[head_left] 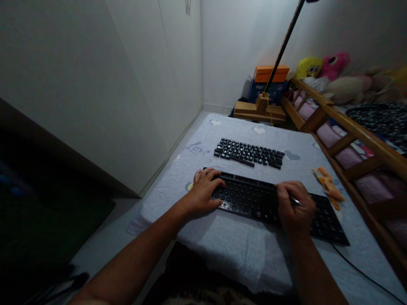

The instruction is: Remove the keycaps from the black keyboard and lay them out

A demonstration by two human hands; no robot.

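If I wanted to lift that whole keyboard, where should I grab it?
Probably by its two short ends, one hand from each side: the keyboard lies flat, long and narrow, so that should balance it. The left hand rests on the left end; at the right, I would avoid the cable by the near edge.

Dim, cool light leaves the lower left corner nearly black; the back wall is paler. A soft shadow darkens the surface beside the right hand. Keycaps glint faintly. Wide-angle distortion stretches the edges, where detail smears.
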